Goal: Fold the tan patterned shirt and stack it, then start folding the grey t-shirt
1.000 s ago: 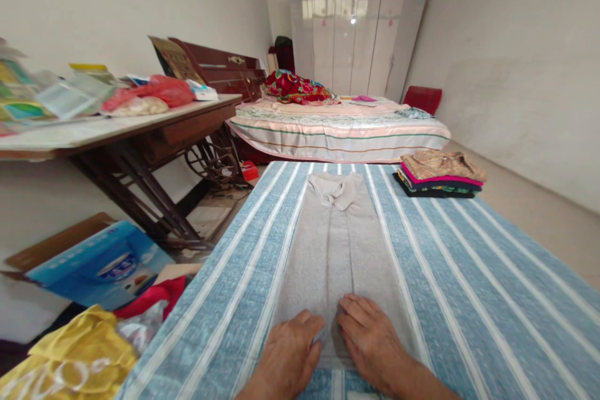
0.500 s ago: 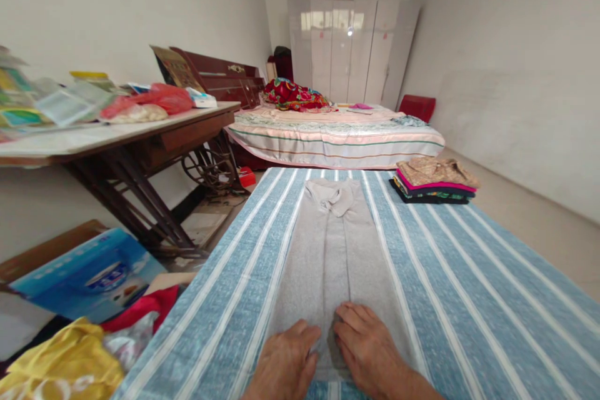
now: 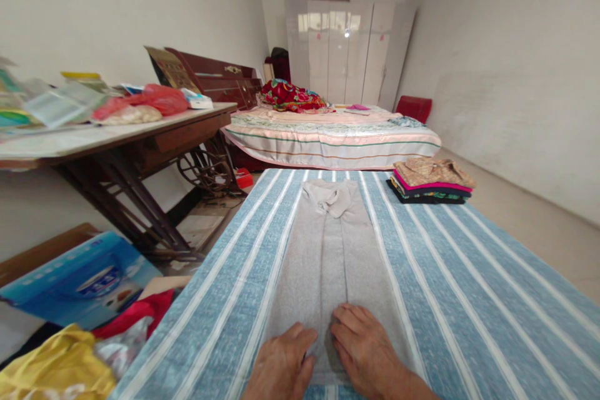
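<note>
A grey collared shirt (image 3: 307, 262), folded into a long narrow strip, lies on the blue-and-white striped cover with its collar at the far end. On its near left part rests my left hand (image 3: 284, 359), fingers slightly bent and thumb apart from them. My right hand (image 3: 363, 344) lies on the near right part, its fingers side by side on the fabric. Between the hands, a narrow strip of the shirt shows. Neither hand visibly lifts the cloth. What is beneath the palms is hidden.
A stack of folded clothes (image 3: 431, 181) sits at the far right of the striped cover (image 3: 450, 275). To the left are a sewing-machine table (image 3: 187, 117) with bags on it, a blue box (image 3: 84, 275) and a yellow cloth (image 3: 59, 362). Behind stands a bed (image 3: 332, 140).
The view has shifted slightly, so the surroundings sit a little further left. Both hands stay at the shirt's near end, almost unmoved.
</note>
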The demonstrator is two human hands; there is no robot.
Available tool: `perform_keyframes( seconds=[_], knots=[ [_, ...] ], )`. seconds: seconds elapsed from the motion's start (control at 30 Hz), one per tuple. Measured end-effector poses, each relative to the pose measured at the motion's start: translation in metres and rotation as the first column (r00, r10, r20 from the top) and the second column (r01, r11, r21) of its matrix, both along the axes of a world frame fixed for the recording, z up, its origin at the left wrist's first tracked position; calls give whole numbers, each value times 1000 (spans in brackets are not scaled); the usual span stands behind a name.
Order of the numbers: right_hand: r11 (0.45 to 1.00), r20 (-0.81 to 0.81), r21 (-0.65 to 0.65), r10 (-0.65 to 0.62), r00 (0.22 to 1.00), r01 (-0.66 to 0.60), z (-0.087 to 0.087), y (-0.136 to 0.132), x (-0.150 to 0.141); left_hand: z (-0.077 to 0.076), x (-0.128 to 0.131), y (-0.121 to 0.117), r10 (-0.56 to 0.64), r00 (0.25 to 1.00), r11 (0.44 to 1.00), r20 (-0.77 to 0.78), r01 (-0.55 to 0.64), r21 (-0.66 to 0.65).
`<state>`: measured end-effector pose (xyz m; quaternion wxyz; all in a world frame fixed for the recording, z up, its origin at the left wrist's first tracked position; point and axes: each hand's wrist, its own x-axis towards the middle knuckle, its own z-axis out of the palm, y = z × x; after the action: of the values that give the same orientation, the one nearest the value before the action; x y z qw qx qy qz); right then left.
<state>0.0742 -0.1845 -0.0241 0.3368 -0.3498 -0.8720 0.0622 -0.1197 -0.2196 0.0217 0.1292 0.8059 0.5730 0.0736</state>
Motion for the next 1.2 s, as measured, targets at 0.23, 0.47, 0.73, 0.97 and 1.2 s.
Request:
perform_keyframes(
  seconds=[0.23, 0.47, 0.73, 0.97, 1.2],
  knots=[
    [1000, -18, -6, -9, 1000, 9, 0, 0, -1, -6, -3, -3, -2, 1000, 995, 25, 0, 96],
    [1000, -35, 14, -4, 999, 4, 1, 0, -1, -21, -9, -4, -19, 1000, 988, -3, 19, 152],
    [999, -26, 33, -1, 1000, 2, -2, 1, 0, -12, -3, -3, 14, 1000, 997, 1, -14, 81],
    [1000, -1, 18, 17, 1000, -17, 1, 1, 1, -5, -1, -5, 20, 999, 997, 29, -22, 69],
    [1000, -3, 11, 10, 1000, -10, 0, 0, 1, 2, 5, -3, 46, 999, 999, 29, -46, 14]
  ],
)
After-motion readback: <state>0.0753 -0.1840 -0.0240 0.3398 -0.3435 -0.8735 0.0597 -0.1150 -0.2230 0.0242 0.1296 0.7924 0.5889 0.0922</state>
